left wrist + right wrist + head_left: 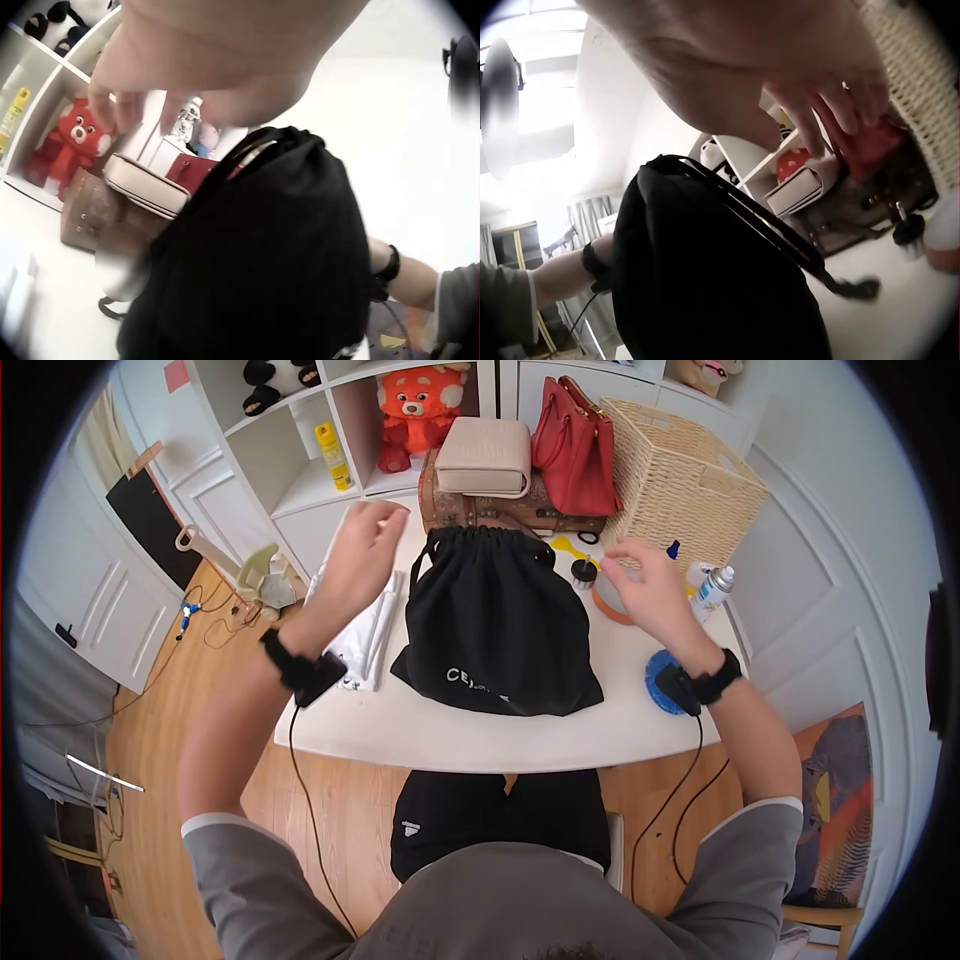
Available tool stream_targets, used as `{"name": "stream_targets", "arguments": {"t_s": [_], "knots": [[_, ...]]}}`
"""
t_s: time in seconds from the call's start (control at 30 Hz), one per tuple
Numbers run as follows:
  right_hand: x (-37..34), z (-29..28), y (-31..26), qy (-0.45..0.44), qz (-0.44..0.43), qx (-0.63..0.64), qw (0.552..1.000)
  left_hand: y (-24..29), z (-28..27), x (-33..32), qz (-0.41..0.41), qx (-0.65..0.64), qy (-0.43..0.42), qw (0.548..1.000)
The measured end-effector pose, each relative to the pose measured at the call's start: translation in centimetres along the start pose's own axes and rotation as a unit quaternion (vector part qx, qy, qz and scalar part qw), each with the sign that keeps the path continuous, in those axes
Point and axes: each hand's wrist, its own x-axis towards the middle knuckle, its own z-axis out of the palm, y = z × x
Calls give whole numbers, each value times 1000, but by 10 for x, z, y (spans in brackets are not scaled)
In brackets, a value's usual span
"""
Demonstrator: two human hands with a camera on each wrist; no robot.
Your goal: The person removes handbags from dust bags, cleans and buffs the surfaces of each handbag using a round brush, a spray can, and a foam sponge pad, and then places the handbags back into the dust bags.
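Observation:
A black drawstring bag [490,625] stands on the white table with its top gathered tight and pale lettering low on its front. Its black cord [780,236] hangs loosely down the side in the right wrist view. To the left of the bag's top, my left hand [362,555] is raised in the air, fingers loosely bent and holding nothing. My right hand [648,585] hovers on the other side, over the table's right part, its fingers also loosely bent around nothing. Both hands are apart from the bag.
A white folded packet [365,645] lies left of the bag. Behind it, a brown case [450,510] bears a beige box-shaped bag [485,455] and a red handbag [575,450]. A woven basket [690,470], a spray can [713,590] and a blue round object [660,678] are at right.

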Motion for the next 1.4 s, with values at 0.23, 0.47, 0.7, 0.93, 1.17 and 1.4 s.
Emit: {"name": "stream_targets", "arguments": {"t_s": [0.23,0.47,0.7,0.93,1.17,1.4], "knots": [[-12,22,-79,-155,-124,152,968,85,1,-34,159,-195,-105,962],[-1,29,-58,-306,-39,191,932,46,20,-8,110,-289,-277,910],[4,27,-60,-318,-2,122,940,39,42,-18,94,-262,-264,923],[24,30,-69,-219,-84,212,949,46,19,-24,-34,-322,-66,944],[53,36,-62,71,-160,158,972,22,-77,-7,-158,-411,200,875],[59,56,-36,65,-96,160,980,-100,-126,57,-263,-383,340,818]]}}
